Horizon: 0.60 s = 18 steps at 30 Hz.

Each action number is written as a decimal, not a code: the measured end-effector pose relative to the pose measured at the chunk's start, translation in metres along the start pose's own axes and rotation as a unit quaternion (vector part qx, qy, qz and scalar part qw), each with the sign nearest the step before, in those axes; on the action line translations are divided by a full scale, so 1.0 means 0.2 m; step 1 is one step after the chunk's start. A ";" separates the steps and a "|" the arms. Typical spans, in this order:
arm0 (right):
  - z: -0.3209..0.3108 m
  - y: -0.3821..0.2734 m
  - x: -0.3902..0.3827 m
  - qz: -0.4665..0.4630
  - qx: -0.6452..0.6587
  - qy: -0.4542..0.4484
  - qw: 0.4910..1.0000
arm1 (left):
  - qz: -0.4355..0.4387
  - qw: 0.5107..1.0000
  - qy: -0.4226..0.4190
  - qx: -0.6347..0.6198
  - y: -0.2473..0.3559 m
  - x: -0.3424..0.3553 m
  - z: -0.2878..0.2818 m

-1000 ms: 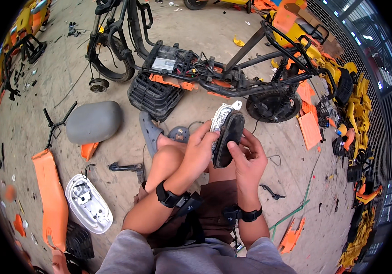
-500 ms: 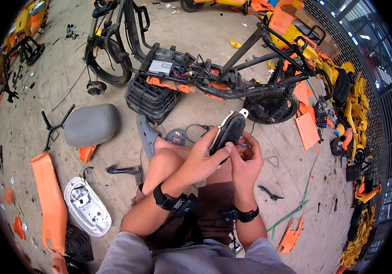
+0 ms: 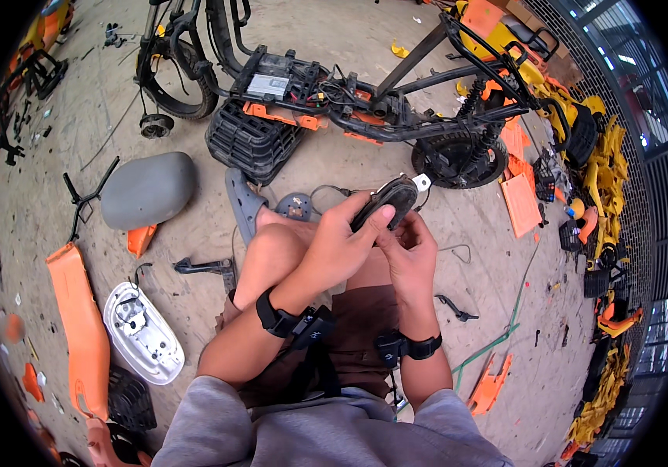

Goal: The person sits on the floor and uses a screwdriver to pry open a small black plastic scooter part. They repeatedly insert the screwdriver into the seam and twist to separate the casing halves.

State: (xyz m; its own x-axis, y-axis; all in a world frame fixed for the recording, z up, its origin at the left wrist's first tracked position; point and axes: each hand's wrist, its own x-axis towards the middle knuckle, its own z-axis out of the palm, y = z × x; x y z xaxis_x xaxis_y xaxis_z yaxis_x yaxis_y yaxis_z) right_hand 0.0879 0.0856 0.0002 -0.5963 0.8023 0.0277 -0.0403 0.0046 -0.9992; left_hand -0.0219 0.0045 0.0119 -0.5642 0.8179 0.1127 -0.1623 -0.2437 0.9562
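My left hand (image 3: 341, 241) grips an oval black part (image 3: 384, 202) with a white tabbed backing along its far edge, thumb over its dark face. My right hand (image 3: 410, 257) is closed at the same part's lower right side, fingers curled and partly hidden behind it. Just beyond it stands a stripped black scooter frame (image 3: 380, 105) with a silver box (image 3: 269, 86) on its deck. Below the frame are a black ribbed crate (image 3: 244, 140) and a thin cable loop near my grey clog (image 3: 244, 214).
A grey seat (image 3: 147, 191), a long orange panel (image 3: 81, 327), a white oval housing with fittings (image 3: 143, 333) and a black bracket (image 3: 201, 265) lie on the floor at left. Orange panels (image 3: 520, 206) and piles of yellow and black scrap (image 3: 614, 179) line the right, by a wall with windows.
The part has tilted, so its silvery inner side is mostly hidden. My left thumb has moved onto the dark face, and my right thumb has slid lower, off that face.
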 end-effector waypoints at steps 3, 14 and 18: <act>0.01 0.04 -0.01 -0.015 0.017 0.003 1.000 | 0.007 1.000 0.011 0.000 -0.02 0.00 0.00; 0.08 -0.06 -0.07 -0.007 0.095 -0.008 0.995 | -0.025 0.997 0.038 -0.056 -0.07 0.01 0.01; 0.09 -0.05 -0.05 -0.039 0.110 -0.022 0.993 | -0.087 0.987 0.037 -0.132 -0.02 0.01 0.02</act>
State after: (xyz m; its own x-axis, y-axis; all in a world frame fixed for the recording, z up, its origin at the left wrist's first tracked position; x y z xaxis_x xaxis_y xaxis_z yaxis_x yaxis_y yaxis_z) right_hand 0.0811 0.0667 0.0103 -0.6183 0.7782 0.1101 -0.2584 -0.0690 -0.9636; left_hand -0.0195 0.0099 0.0103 -0.5658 0.8211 -0.0759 -0.4611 -0.2388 0.8546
